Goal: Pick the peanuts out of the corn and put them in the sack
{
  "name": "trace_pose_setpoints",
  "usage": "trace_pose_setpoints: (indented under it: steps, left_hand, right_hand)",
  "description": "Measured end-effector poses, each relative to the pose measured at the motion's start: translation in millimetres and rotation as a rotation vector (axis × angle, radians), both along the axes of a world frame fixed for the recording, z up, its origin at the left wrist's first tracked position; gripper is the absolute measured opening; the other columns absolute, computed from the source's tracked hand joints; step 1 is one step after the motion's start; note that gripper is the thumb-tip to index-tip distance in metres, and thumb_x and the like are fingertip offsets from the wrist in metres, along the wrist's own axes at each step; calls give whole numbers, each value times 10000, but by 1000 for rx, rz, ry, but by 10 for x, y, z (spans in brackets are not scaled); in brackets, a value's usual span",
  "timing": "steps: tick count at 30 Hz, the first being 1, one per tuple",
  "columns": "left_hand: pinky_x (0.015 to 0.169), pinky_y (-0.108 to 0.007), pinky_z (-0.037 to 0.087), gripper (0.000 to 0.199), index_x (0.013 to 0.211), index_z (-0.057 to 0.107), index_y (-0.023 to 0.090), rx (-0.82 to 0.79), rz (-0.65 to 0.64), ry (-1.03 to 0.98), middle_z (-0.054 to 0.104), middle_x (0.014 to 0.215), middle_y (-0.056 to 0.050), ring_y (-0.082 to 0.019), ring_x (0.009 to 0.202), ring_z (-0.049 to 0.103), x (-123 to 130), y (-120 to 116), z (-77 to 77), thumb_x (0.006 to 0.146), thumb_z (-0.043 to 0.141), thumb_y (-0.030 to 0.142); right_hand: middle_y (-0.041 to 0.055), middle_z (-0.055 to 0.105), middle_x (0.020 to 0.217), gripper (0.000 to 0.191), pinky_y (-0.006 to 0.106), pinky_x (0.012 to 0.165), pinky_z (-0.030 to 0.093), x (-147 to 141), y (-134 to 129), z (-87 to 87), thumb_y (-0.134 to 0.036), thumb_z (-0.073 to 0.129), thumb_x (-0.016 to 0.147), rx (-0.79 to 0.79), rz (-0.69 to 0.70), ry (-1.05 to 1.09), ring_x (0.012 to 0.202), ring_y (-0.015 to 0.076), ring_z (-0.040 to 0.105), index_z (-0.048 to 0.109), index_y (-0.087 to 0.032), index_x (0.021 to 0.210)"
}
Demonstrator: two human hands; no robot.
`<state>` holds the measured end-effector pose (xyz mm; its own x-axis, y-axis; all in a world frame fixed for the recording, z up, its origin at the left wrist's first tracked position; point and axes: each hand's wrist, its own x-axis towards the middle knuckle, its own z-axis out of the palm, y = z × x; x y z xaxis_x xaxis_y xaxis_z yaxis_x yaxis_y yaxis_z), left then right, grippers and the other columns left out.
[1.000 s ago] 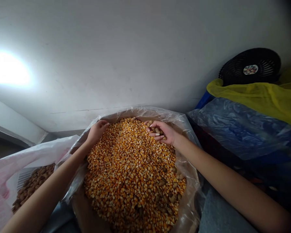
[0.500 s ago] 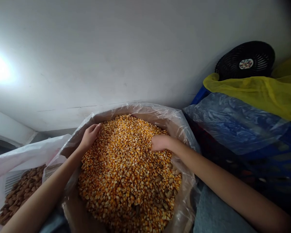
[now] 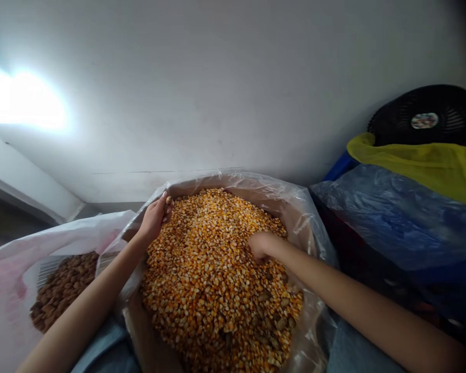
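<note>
Dried corn kernels [image 3: 202,259] fill a wide bag lined with clear plastic [image 3: 310,217]. My left hand [image 3: 153,217] is raised at the bag's far left rim, its fingers closed round a small brown nut-like piece [image 3: 168,200] at the fingertips. On the right side of the bag my right hand [image 3: 262,246] reaches down into the corn; its fingers are hidden by the hand and kernels. Several dull brown lumps [image 3: 281,324], rough like unshelled peanuts, lie among the kernels near the right front.
Left of the corn stands a white and pink bag [image 3: 13,280] holding brown nut-like pieces [image 3: 64,282]. To the right are plastic sheeting [image 3: 396,212], yellow netting [image 3: 423,160] and a round black slotted object [image 3: 427,114]. A pale wall [image 3: 217,93] rises behind the bag.
My left hand has turned and lifted slightly, and the brown piece now shows in its fingers. My right hand stays at the corn. The view has shifted left.
</note>
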<state>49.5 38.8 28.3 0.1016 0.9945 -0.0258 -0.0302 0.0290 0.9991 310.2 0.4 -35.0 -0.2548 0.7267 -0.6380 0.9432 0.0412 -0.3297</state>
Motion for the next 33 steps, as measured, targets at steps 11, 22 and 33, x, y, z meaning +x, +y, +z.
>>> trace_pose_setpoints:
  steps: [11, 22, 33]
  left_hand:
    - [726, -302, 410, 385, 862, 606, 207, 7, 345, 1244, 637, 897, -40, -232, 845, 557, -1769, -1163, 506, 709, 431, 514]
    - [750, -262, 441, 309, 940, 534, 217, 229, 714, 589, 579, 949, -29, -172, 896, 540, -1813, -1703, 780, 743, 463, 444]
    - [593, -223, 433, 433, 1173, 434, 230, 87, 87, 244, 550, 977, -53, -114, 699, 528, -1082, -1521, 237, 777, 440, 406]
  right_hand:
    - [2, 418, 420, 253, 226, 434, 238, 80, -62, 490, -190, 453, 650, 209, 75, -99, 407, 100, 396, 398, -160, 405]
    - [-14, 476, 519, 344, 202, 406, 242, -2288, -245, 1806, -457, 491, 711, 77, 425, 686, 418, 50, 358, 550, -139, 595]
    - [-46, 425, 479, 344, 176, 327, 158, -1875, -171, 1396, -441, 483, 739, -259, 157, 822, 330, 12, 280, 536, -121, 623]
